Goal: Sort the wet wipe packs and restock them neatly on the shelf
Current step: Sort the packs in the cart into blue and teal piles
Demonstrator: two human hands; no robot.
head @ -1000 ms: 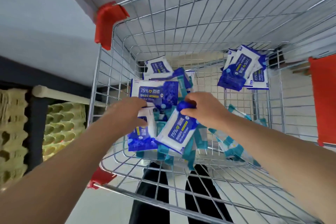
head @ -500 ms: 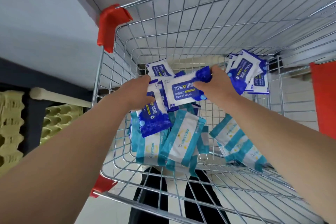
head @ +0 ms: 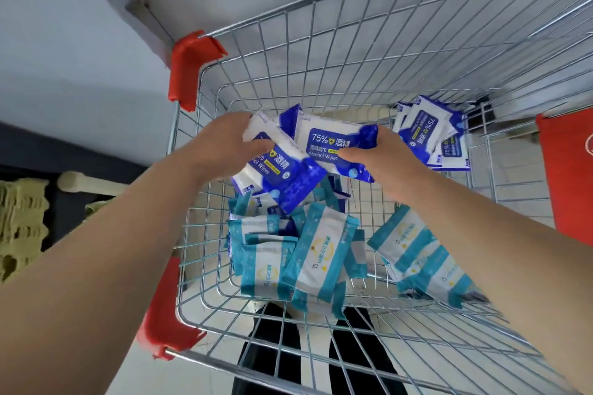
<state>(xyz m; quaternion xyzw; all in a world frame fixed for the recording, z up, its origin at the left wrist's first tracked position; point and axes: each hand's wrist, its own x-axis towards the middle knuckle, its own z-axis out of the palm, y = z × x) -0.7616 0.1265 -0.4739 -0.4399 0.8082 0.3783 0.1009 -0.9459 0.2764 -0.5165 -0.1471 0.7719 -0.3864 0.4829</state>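
Both hands are inside a wire shopping cart (head: 321, 42). My left hand (head: 221, 144) grips a bundle of dark blue alcohol wipe packs (head: 282, 176), held tilted above the cart floor. My right hand (head: 385, 163) holds one more dark blue alcohol wipe pack (head: 333, 144) by its right end, pressed against the left bundle. Several teal-and-white wipe packs (head: 308, 253) lie in a heap on the cart floor below the hands, with more teal packs (head: 417, 256) under my right forearm. A small stack of dark blue packs (head: 430, 128) leans in the far right corner.
Red plastic bumpers (head: 189, 67) cap the cart's left corners. A red panel (head: 568, 176) stands beyond the cart's right side. At the far left are stacked egg trays (head: 19, 221) and a pale rail (head: 86, 183). Dark trouser legs show through the cart floor.
Both hands have risen from the heap with dark blue packs. The right hand brought its single pack up and against the left hand's bundle, uncovering the teal packs beneath.
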